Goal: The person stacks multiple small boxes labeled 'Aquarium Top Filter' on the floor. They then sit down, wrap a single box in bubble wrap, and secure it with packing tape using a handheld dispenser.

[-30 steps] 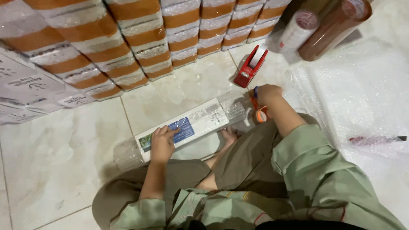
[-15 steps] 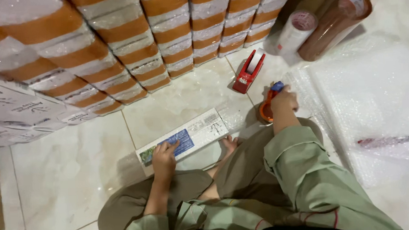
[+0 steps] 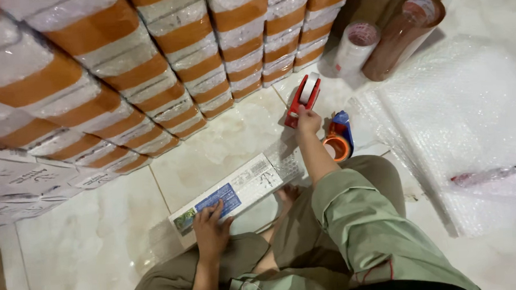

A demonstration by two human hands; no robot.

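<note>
I sit on a tiled floor with a long white box [image 3: 242,189] bearing a blue label in front of my knees, its far end in bubble wrap. My left hand [image 3: 211,229] presses flat on the box's near end. My right hand [image 3: 308,121] is stretched forward, fingers curled on the lower handle end of a red tape dispenser [image 3: 302,96] with a white roll. A blue and orange tape dispenser [image 3: 340,138] lies on the floor just right of that wrist, not held.
Stacks of bubble-wrapped parcels with orange bands [image 3: 150,62] wall off the far left. A white tape roll [image 3: 355,45] and a long brown roll [image 3: 401,37] lie far right. A bubble wrap sheet [image 3: 459,113] covers the floor at right, with a red-handled cutter [image 3: 485,175] on it.
My right hand set down the blue and orange tape dispenser and moved forward to the red one. My left hand stayed on the box.
</note>
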